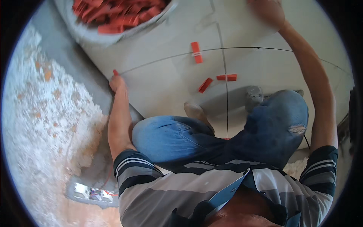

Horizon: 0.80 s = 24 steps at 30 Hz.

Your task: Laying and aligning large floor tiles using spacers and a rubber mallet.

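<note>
At the far left end of a tile joint, my left hand [117,83] is closed on a red tile-leveling wedge [115,72], close to the foot of the wall. My right hand [268,14] is at the top edge, over the tiled floor [170,81]; it is blurred and its fingers are partly cut off. One red wedge [196,52] sits in a white clip across the joint between tiles. A second wedge [227,77] crosses the other joint, and a third wedge [205,85] lies slanted beside it.
A whitish bucket [109,39] full of red wedges [121,17] stands at upper left. A grey-headed mallet [254,95] lies by my right knee. The rough, patchy wall [49,102] runs along the left, with an electrical box with wires [92,194] at lower left.
</note>
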### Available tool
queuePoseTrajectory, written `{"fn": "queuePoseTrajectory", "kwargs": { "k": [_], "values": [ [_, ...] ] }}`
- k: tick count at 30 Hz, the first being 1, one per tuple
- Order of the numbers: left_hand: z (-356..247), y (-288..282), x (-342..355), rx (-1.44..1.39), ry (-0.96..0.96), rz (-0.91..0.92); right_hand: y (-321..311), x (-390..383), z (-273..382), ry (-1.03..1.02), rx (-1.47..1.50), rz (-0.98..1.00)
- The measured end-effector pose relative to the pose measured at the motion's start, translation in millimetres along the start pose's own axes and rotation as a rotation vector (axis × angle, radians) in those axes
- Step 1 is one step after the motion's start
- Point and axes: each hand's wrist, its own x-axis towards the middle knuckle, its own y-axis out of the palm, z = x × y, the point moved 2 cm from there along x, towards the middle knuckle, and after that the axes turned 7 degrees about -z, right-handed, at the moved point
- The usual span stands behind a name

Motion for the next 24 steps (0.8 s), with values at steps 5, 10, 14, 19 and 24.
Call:
{"fn": "queuePoseTrajectory", "kwargs": {
  "k": [5, 10, 14, 19, 24],
  "values": [
    [6.0, -13.1, 21.8, -0.202, -0.109, -0.071, 4.4, 5.2, 4.6, -0.075, -0.022, -0.127],
    [-37.4, -51.6, -39.8, -0.548, -0.303, 0.264, 2.9, -19.3, 1.9, 0.137, -0.111, -0.154],
    [-87.4, -147.0, -38.3, -0.447, 0.458, -0.416, 16.1, -64.4, 7.6, -0.062, -0.027, -0.116],
    [-223.0, -218.1, -85.1, -0.234, 1.413, -0.536, -33.4, -104.7, 49.8, 0.095, 0.215, 0.058],
    [-279.4, -218.7, -59.4, 0.402, 1.411, -0.186, -78.5, -125.4, 71.8, 0.098, 0.41, 0.011]
  ]
}}
